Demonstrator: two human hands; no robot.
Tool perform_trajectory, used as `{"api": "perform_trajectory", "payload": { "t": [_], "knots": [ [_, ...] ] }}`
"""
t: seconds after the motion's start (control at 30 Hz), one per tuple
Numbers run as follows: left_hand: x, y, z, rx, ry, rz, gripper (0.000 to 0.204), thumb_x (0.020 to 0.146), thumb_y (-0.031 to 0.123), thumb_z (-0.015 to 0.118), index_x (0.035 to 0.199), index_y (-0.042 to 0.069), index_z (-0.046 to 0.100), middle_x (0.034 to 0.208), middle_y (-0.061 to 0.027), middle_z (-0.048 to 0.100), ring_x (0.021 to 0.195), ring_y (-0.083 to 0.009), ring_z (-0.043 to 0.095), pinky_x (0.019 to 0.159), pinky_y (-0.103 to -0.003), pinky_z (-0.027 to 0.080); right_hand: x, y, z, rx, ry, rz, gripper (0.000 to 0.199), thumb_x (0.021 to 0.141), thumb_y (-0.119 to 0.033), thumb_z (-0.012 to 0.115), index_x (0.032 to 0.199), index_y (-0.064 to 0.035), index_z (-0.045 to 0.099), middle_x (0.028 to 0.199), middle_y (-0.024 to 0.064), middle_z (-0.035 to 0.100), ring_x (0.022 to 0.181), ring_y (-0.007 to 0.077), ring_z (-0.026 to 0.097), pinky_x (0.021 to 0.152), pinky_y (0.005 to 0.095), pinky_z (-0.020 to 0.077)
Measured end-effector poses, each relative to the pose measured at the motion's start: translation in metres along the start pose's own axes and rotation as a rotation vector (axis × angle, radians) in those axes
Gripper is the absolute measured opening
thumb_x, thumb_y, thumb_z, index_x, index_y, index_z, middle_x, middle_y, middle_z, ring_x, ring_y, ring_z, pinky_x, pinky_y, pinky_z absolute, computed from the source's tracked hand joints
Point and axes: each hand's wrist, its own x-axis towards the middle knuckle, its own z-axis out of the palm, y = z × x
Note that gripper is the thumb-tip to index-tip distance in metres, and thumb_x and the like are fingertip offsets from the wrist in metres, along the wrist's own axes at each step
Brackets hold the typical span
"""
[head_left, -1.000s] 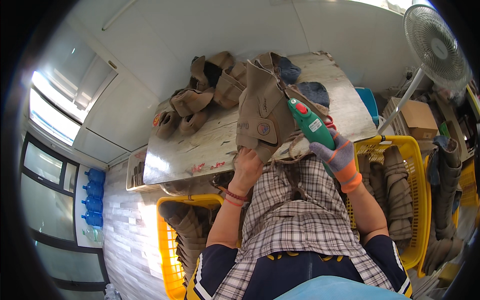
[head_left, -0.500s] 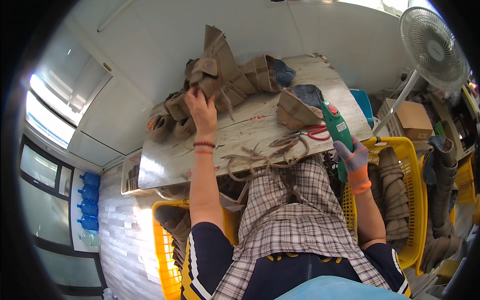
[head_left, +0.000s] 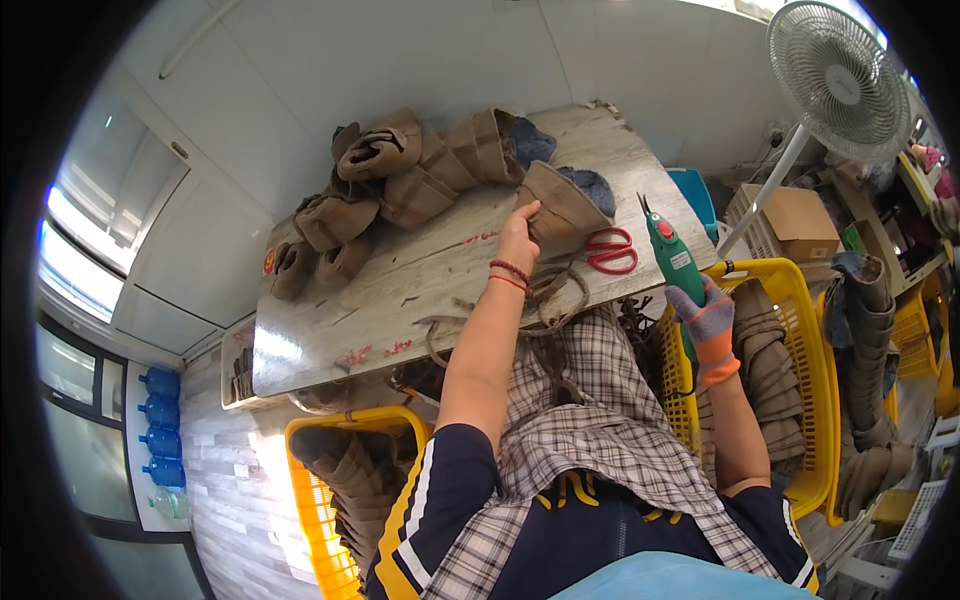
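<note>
My bare left hand (head_left: 520, 238) pinches the near edge of a brown cup-shaped sewn piece (head_left: 562, 200) with blue-grey fuzzy lining, which rests on the worn table (head_left: 420, 265). Gloved in grey and orange, my right hand (head_left: 706, 325) is closed around the handle of green electric scissors (head_left: 675, 252). Their thin dark blades point up and away, apart from the piece. Red-handled scissors (head_left: 612, 250) lie between the two hands. Brown strips (head_left: 572, 298) lie along the table's front edge, partly behind my left forearm. A pile of similar brown pieces (head_left: 425, 185) covers the table's back left.
Yellow baskets of stacked brown pieces stand below the table, one at left (head_left: 300, 440) and one at right (head_left: 822, 400). A standing fan (head_left: 838, 85) and a cardboard box (head_left: 795, 222) are beyond the right side. Blue water bottles (head_left: 160, 412) line the left.
My left hand has left the pile at the back left and moved right onto the lined piece. The flap it held up now lies down. My right hand still holds the electric scissors.
</note>
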Motion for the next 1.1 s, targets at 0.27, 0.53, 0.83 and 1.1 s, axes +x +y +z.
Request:
{"api": "perform_trajectory", "payload": {
  "t": [0.27,0.53,0.83,1.1],
  "knots": [
    [-0.073,0.111,-0.017,-0.046,-0.085,0.136,0.017,0.083,0.008,0.063,0.098,0.001,0.059,0.093,-0.0108,0.065,0.079,-0.0224,0.065,0.062,-0.033,0.053,0.013,-0.004,0.001,-0.508,0.073,-0.386,0.062,0.066,-0.041,0.08,0.112,-0.0035,0.061,0.079,0.016,0.067,0.071,0.0299,0.066,0.064,0.0349,0.0518],
    [-0.133,0.156,-0.063,-0.089,0.039,-0.09,0.006,0.085,0.008,0.059,0.089,0.004,0.056,0.076,-0.0052,0.06,0.053,-0.0129,0.052,0.039,-0.021,0.037,0.013,-0.008,0.029,-0.75,0.082,-1.058,0.065,0.061,-0.036,0.082,0.114,-0.0039,0.06,0.071,0.0088,0.061,0.061,0.0239,0.06,0.06,0.0344,0.0486],
    [-0.138,0.142,-0.079,-0.155,0.032,-0.164,0.007,0.088,0.01,0.057,0.089,0.004,0.055,0.074,-0.0038,0.059,0.05,-0.0118,0.048,0.04,-0.021,0.036,0.002,-0.011,0.032,-0.824,-0.011,-1.134,0.066,0.062,-0.033,0.082,0.115,-0.0017,0.059,0.066,0.0059,0.058,0.055,0.0204,0.057,0.056,0.0326,0.0454],
    [-0.145,0.125,-0.068,-0.176,-0.007,-0.162,0.01,0.089,0.012,0.057,0.093,0.003,0.055,0.078,-0.0057,0.06,0.054,-0.013,0.051,0.042,-0.022,0.039,0.0,-0.008,0.038,-0.741,0.005,-1.113,0.068,0.061,-0.035,0.082,0.115,-0.0004,0.059,0.069,0.0062,0.061,0.056,0.0192,0.057,0.057,0.0307,0.0458]
  ]
}}
